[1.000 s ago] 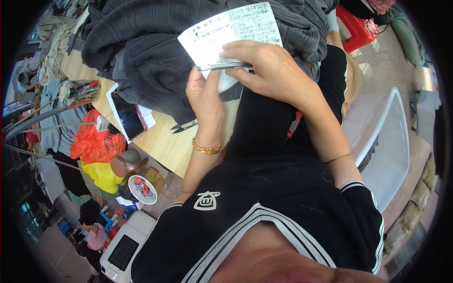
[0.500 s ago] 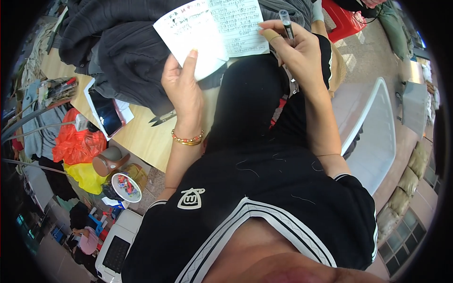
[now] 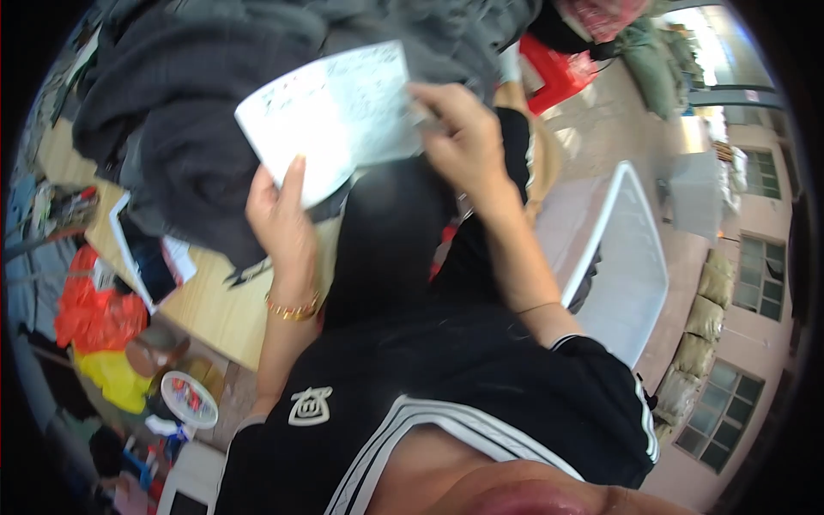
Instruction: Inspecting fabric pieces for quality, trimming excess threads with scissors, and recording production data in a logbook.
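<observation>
An open notebook (image 3: pixel 300 129) with handwritten pages is held up over my lap and a heap of dark grey cloth (image 3: pixel 193 172). My left hand (image 3: pixel 285 219) grips its lower left part, thumb on top of the page. At the page's right edge is my right hand (image 3: pixel 468 142), its fingers bent and smeared by motion. A greyish blur shows between those fingers, where a pen is plain half a second ago; the pen itself is hard to make out now. Near my left wrist, dark thread snips (image 3: pixel 249 275) lie on the wooden table (image 3: pixel 210 300).
Left on the table is a phone (image 3: pixel 159 262). Beyond its edge are a red plastic bag (image 3: pixel 99 305), a yellow bag (image 3: pixel 112 378) and a tub of small wrapped pieces (image 3: pixel 189 399). To my right stand a white plastic bin (image 3: pixel 631 283) and a red stool (image 3: pixel 558 73).
The whole view has shifted, so the notebook and both hands appear further left and lower. The picture is blurrier, and the pen no longer shows clearly. My left hand keeps its hold on the notebook.
</observation>
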`<state>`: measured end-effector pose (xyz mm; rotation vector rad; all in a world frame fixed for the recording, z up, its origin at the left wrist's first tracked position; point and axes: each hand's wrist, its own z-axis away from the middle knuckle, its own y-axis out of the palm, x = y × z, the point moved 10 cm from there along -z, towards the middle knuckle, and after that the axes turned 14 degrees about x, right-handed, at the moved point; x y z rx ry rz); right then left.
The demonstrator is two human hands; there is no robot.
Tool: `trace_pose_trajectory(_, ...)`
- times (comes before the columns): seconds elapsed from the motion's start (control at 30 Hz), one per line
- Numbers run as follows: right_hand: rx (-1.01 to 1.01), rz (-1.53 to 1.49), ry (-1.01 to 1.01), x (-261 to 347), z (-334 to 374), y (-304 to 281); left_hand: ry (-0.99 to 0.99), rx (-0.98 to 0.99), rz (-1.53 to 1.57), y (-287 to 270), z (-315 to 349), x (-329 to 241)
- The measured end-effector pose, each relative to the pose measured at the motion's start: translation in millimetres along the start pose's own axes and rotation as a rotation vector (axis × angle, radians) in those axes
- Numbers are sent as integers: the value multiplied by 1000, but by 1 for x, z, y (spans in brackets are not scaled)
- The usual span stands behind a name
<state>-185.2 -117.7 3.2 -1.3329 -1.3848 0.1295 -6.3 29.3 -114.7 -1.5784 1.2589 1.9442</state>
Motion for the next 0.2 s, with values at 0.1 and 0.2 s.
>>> trace_pose_trajectory(0.1, -3, 275, -20, 16, -13, 4, 12, -8, -39, 5, -1, -1)
trace_pose_trajectory(0.2, -77, 436, -161, 29, -35, -4, 83, 112, 145, 21, -11, -5)
